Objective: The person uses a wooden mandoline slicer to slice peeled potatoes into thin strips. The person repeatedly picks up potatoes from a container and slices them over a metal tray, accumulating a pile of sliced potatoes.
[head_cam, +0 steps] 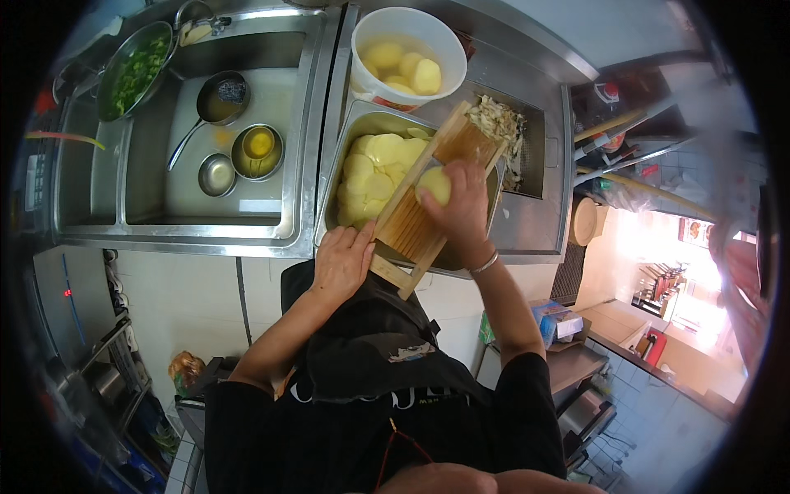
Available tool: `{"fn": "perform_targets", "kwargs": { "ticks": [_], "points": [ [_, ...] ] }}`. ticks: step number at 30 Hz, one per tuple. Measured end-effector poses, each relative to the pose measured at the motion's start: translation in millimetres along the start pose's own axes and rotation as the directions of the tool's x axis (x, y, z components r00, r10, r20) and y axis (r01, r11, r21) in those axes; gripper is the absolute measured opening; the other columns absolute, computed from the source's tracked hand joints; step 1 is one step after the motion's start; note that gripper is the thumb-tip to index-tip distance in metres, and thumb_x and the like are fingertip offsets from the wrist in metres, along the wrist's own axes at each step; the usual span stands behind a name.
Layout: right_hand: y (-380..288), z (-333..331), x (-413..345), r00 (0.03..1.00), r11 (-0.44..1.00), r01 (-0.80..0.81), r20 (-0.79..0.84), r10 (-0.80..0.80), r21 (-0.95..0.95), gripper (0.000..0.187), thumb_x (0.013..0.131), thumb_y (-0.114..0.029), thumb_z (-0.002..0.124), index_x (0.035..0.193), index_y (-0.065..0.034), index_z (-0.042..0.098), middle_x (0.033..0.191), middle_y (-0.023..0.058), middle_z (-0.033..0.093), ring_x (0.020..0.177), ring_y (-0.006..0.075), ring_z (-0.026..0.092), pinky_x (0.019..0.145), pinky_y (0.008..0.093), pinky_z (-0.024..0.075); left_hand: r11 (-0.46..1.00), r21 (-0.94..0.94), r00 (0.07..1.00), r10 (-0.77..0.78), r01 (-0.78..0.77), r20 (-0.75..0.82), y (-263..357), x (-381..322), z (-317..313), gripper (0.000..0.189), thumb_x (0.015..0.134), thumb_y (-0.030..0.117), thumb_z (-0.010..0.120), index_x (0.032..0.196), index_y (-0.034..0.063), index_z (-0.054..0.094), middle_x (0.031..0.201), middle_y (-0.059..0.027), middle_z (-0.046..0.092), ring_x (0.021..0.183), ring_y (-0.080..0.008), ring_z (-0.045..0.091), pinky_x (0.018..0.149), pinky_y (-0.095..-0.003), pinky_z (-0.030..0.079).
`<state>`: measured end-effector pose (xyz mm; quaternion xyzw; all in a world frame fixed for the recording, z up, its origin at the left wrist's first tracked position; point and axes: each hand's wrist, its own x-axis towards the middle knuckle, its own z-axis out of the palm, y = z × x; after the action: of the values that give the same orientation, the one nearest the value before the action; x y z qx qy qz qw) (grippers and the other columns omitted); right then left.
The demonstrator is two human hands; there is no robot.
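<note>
A wooden mandoline slicer lies slantwise across a rectangular steel pan. My right hand grips a peeled potato on the slicer's board, near its middle. At the slicer's lower left edge rests my left hand, its fingertips touching the wooden frame and the pan's rim. Pale potato slices are heaped in the left part of the pan. The slicer and my right hand hide part of the pan's inside.
Behind the pan, a white bucket holds peeled potatoes in water. Peelings lie at a recessed basin on the right. The steel sink at left contains a ladle and metal bowls. A colander of chopped greens stands at its far-left corner.
</note>
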<state>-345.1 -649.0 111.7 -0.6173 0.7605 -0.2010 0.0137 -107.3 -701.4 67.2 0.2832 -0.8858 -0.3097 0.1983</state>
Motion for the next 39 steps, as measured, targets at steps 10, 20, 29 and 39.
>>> {"fn": "perform_targets", "kwargs": {
  "ticks": [10,20,29,39],
  "points": [
    [3.8,-10.9,-1.5,0.965,0.999,0.019,0.262,-0.008,-0.039,0.054,0.078,-0.05,0.073,0.103,-0.0037,0.062,0.108,0.0175,0.06,0.11,0.0355,0.057,0.096,0.0484,0.0453,1.0,-0.013,0.999,-0.008,0.007,-0.046,0.8,-2.1,4.8,0.04,0.092,0.013,0.06,0.13,0.0006,0.062,0.081,-0.0137,0.055,0.082,-0.0313,0.054,0.078,-0.0418,0.043],
    [-27.3,-9.1,-16.8,0.851,0.891,0.424,0.264,-0.454,0.162,0.042,0.076,-0.039,0.075,0.093,-0.0034,0.063,0.102,0.0159,0.058,0.102,0.0331,0.057,0.088,0.0451,0.0477,1.0,-0.015,0.997,-0.007,0.005,-0.078,1.2,-1.0,5.7,0.04,0.092,0.013,0.061,0.13,0.0016,0.061,0.082,-0.0137,0.055,0.082,-0.0319,0.054,0.078,-0.0423,0.043],
    [0.7,-4.6,-7.4,0.951,0.961,0.267,0.138,-0.276,0.077,0.036,0.075,-0.035,0.076,0.092,-0.0064,0.061,0.103,0.0136,0.058,0.102,0.0326,0.056,0.087,0.0449,0.0466,0.999,-0.03,0.996,0.009,-0.012,-0.092,1.3,-4.1,4.1,0.04,0.092,0.012,0.06,0.13,0.0011,0.061,0.079,-0.0135,0.054,0.079,-0.0316,0.053,0.077,-0.0418,0.043],
    [35.1,-6.6,33.7,0.993,0.993,-0.121,0.01,0.121,0.007,0.04,0.073,-0.031,0.077,0.1,-0.0084,0.058,0.106,0.0144,0.058,0.106,0.0336,0.055,0.095,0.0462,0.0421,1.0,-0.028,0.998,-0.001,-0.001,-0.067,2.3,-1.5,4.0,0.039,0.092,0.012,0.06,0.13,0.0012,0.062,0.081,-0.0128,0.055,0.081,-0.0312,0.054,0.078,-0.0415,0.043]
  ]
}}
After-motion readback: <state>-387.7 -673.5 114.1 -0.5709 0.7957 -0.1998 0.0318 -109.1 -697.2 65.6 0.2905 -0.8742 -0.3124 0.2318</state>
